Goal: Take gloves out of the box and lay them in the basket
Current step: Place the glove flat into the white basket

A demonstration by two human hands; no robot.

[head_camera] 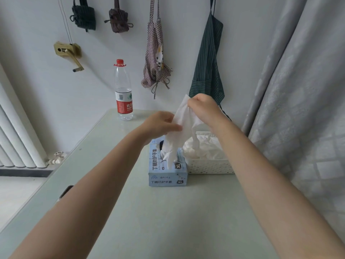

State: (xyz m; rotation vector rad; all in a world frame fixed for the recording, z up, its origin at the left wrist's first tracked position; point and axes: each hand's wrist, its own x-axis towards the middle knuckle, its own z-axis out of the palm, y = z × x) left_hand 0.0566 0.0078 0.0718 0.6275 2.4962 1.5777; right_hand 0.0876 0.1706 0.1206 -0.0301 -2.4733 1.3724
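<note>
A light blue glove box (168,174) stands in the middle of the pale green table (149,212), with a white perforated basket (211,166) touching its right side. Several white gloves (205,148) lie heaped in the basket. A white glove (183,116) hangs stretched above the box, its fingers dangling over the box's opening. My right hand (203,107) pinches the glove's cuff at the top. My left hand (160,124) pinches the glove lower down on its left side. More white glove material (164,152) pokes out of the box's slot.
A water bottle with a red cap (123,90) stands at the table's far edge by the wall. Aprons (207,68) hang on the wall behind. A grey curtain (298,90) borders the table's right side, and a radiator (16,135) stands at the left.
</note>
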